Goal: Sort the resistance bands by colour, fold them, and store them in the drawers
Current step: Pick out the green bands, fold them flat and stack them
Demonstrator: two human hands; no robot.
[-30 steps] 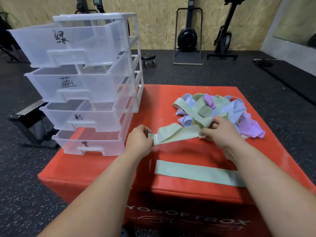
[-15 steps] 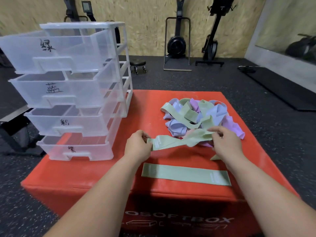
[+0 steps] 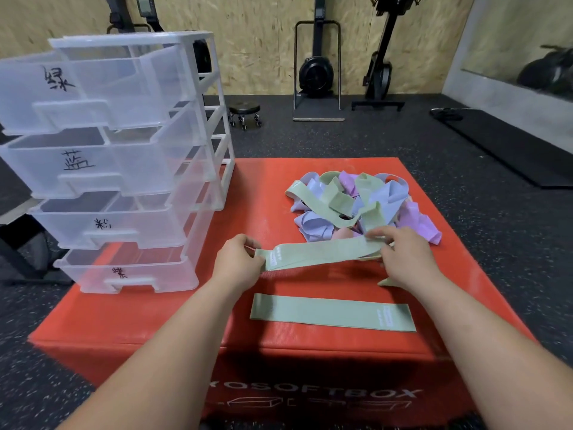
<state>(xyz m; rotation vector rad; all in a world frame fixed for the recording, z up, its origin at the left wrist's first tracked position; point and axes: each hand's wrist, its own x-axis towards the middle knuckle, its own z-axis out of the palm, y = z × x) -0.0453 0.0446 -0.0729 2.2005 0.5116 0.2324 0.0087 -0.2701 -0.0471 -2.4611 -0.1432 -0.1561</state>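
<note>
Both hands are busy with one pale green fabric resistance band (image 3: 322, 251), pulled out flat between them just over the middle of the red padded soft box (image 3: 155, 321). The left hand (image 3: 238, 259) pinches the band's left end between thumb and curled fingers. The right hand (image 3: 403, 259) has its fingers curled round the right end, right at the near side of the pile. A bit of green pokes out beside the right wrist, can't tell which band it belongs to.

A second pale green band (image 3: 331, 311) lies flat along the near edge of the box top, parallel to the held one and not touching it. The tangled heap of green, lilac, pink and pale blue bands (image 3: 350, 200) sits toward the far right corner. The clear plastic four-drawer unit (image 3: 124, 169) stands along the left edge, all four drawers pulled partway out, each with a black handwritten character on the front.
</note>
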